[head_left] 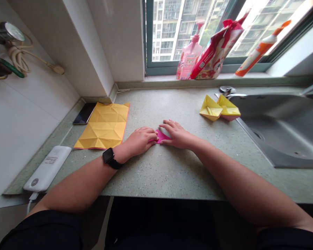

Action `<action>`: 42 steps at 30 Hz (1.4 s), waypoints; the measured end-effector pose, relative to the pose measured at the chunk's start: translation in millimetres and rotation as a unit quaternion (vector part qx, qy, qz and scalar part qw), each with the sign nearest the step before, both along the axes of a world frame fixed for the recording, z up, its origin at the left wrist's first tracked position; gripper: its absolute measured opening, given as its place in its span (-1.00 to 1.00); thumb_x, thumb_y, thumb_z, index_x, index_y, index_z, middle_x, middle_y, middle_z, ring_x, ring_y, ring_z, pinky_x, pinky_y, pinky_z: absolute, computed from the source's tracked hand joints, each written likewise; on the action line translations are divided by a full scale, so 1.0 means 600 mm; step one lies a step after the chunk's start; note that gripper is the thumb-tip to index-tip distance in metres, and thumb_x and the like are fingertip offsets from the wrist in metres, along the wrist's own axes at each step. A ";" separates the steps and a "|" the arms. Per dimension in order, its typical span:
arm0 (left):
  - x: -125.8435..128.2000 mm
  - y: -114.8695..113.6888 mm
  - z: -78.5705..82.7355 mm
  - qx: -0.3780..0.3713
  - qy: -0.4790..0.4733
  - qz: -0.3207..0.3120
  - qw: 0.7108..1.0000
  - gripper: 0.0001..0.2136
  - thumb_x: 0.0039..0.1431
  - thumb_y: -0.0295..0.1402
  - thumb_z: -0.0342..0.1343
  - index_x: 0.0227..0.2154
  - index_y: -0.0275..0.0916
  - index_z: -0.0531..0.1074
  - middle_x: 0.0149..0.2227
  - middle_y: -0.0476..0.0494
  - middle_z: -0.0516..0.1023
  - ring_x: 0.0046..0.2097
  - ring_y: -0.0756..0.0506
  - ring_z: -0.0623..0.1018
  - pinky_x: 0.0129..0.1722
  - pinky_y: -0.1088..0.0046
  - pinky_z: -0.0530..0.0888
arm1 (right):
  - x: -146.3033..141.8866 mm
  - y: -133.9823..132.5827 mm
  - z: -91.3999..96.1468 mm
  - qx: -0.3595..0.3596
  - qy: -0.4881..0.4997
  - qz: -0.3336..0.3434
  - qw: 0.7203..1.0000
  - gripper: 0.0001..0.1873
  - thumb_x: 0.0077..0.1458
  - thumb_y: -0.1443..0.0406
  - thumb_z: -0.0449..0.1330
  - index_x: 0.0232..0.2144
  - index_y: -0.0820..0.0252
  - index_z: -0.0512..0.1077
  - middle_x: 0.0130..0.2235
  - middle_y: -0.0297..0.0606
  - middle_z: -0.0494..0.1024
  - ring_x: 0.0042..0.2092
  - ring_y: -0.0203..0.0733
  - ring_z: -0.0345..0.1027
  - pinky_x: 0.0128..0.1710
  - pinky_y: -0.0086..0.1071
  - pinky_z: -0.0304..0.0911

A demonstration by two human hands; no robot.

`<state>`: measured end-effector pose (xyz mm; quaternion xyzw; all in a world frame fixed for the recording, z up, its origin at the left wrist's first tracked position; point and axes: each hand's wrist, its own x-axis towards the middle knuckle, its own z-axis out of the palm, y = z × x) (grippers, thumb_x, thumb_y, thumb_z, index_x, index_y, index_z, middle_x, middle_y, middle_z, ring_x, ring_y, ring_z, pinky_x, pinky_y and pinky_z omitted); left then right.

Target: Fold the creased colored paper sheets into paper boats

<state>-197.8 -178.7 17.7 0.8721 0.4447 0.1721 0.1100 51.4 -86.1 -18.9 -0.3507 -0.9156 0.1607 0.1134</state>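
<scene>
A small folded pink paper (161,136) lies on the grey-green countertop (172,166), mostly covered by both hands. My left hand (139,140), with a black watch on the wrist, has its fingers curled and pressed down on the paper's left side. My right hand (176,133) lies flat with fingers stretched out across the paper's right side, pressing it to the counter.
A creased yellow sheet (105,126) and a dark phone (83,114) lie at the left, with a white power bank (48,168) nearer. Two yellow folded paper shapes (219,109) sit beside the steel sink (284,128). A pink bottle, red pouch (215,52) and orange-capped bottle stand on the windowsill.
</scene>
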 end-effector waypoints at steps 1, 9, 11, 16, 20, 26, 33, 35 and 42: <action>0.000 0.000 -0.002 0.000 -0.002 0.001 1.000 -0.84 0.52 -0.34 0.16 -0.08 -0.13 0.67 0.03 -0.20 0.67 0.14 -0.23 0.60 0.24 0.10 0.50 | 0.006 0.005 -0.003 -0.004 -0.001 -0.003 1.000 -0.07 0.16 -0.20 0.43 0.43 -0.02 0.37 0.53 0.08 0.25 0.56 0.46 0.04 0.51 0.38 0.03; -0.002 0.000 -0.006 0.001 -0.003 0.004 1.000 -0.84 0.51 -0.34 0.18 -0.06 -0.14 0.67 0.07 -0.19 0.68 0.17 -0.24 0.60 0.24 0.10 0.52 | 0.074 0.051 -0.006 -0.051 -0.034 -0.037 0.997 0.12 0.02 -0.20 0.51 0.52 -0.05 0.30 0.61 -0.01 0.11 0.60 0.49 -0.11 0.55 0.36 -0.03; -0.004 -0.001 -0.005 0.003 -0.011 -0.002 1.000 -0.84 0.51 -0.35 0.17 -0.05 -0.14 0.67 0.11 -0.19 0.68 0.19 -0.24 0.60 0.25 0.09 0.51 | 0.085 0.056 0.005 -0.069 -0.035 -0.028 0.997 0.12 0.00 -0.18 0.53 0.51 -0.05 0.31 0.60 -0.02 0.13 0.61 0.47 -0.13 0.55 0.34 -0.03; -0.008 -0.001 -0.004 0.000 -0.017 -0.022 1.000 -0.79 0.53 -0.39 0.13 0.01 -0.11 0.68 0.19 -0.19 0.66 0.23 -0.21 0.60 0.31 0.07 0.48 | 0.074 0.055 0.034 -0.083 0.073 0.027 0.993 -0.19 0.21 -0.05 0.43 0.45 -0.16 0.39 0.53 -0.15 0.31 0.58 0.23 0.05 0.54 0.25 0.06; -0.006 -0.001 -0.003 -0.003 0.003 -0.023 1.000 -0.75 0.56 -0.34 0.10 0.09 -0.07 0.66 0.24 -0.18 0.64 0.30 -0.24 0.56 0.36 -0.01 0.43 | 0.040 0.042 0.027 -0.043 0.122 0.054 0.990 -0.57 0.30 0.05 0.39 0.18 -0.12 0.64 0.43 -0.15 0.45 0.51 0.14 0.21 0.50 0.21 0.15; -0.009 -0.011 0.006 -0.017 0.038 -0.025 0.999 -0.71 0.58 -0.31 0.08 0.18 0.03 0.62 0.37 -0.16 0.54 0.40 -0.28 0.45 0.46 -0.18 0.27 | 0.019 0.022 0.006 -0.012 0.070 0.057 0.996 -0.60 0.26 0.19 0.47 0.13 -0.17 0.69 0.40 -0.14 0.49 0.49 0.21 0.24 0.48 0.29 0.16; -0.018 -0.024 0.030 -0.025 0.102 -0.032 0.994 -0.75 0.54 -0.24 0.15 0.12 0.05 0.66 0.34 -0.16 0.56 0.37 -0.31 0.47 0.49 -0.26 0.16 | 0.019 0.019 0.015 -0.014 0.054 0.046 0.997 -0.61 0.25 0.19 0.47 0.13 -0.16 0.70 0.41 -0.13 0.48 0.48 0.23 0.27 0.50 0.30 0.13; -0.022 -0.025 0.035 -0.028 0.106 -0.016 0.994 -0.76 0.55 -0.23 0.12 0.05 0.03 0.70 0.30 -0.15 0.61 0.34 -0.32 0.50 0.48 -0.29 0.15 | 0.019 0.018 0.016 -0.018 0.048 0.044 0.998 -0.61 0.25 0.18 0.47 0.13 -0.16 0.69 0.42 -0.14 0.47 0.48 0.23 0.26 0.50 0.29 0.12; -0.058 -0.026 0.055 -0.050 0.102 0.026 0.993 -0.77 0.46 -0.16 0.23 -0.24 0.00 0.77 0.20 -0.09 0.70 0.23 -0.35 0.58 0.31 -0.09 0.38 | 0.019 0.019 0.014 -0.020 0.034 0.044 0.998 -0.63 0.30 0.17 0.44 0.13 -0.16 0.68 0.43 -0.17 0.45 0.50 0.24 0.23 0.51 0.31 0.10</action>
